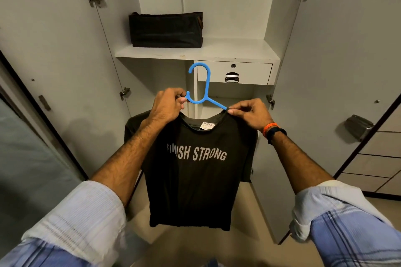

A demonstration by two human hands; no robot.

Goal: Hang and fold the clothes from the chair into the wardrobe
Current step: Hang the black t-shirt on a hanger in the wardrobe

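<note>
A black T-shirt [191, 180] printed "FINISH STRONG" hangs in front of me, its front toward the camera. A blue plastic hanger [202, 86] sticks out of its neck, hook upright. My left hand [167, 106] grips the hanger's left side together with the collar. My right hand [249, 112] pinches the collar's right edge against the hanger's right arm. The open wardrobe [195, 52] stands straight ahead, behind the shirt. The chair is out of view.
A black fabric box [166, 29] sits on the wardrobe shelf at the left. Below the shelf is a white drawer [234, 72] with a metal handle and lock. Both wardrobe doors [54, 60] stand wide open. A drawer unit [377, 158] is at the right.
</note>
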